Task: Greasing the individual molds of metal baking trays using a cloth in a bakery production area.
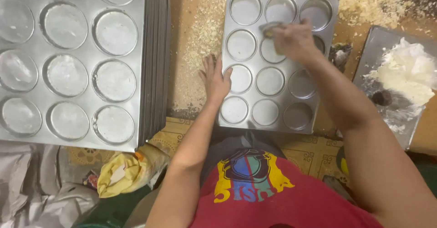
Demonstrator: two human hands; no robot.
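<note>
One muffin tray lies centre frame; the left hand presses flat on its edge, the right hand clutches a greasing rag. Loosen the hold-down and the tray may skid.

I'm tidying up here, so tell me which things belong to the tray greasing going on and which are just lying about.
In use:
- baking tray
- left hand steadying it
- right hand wiping with a cloth
- white fat on a metal sheet
- stacked trays

Lying about:
- yellow bag
- crumbs
- grey cloth
</note>
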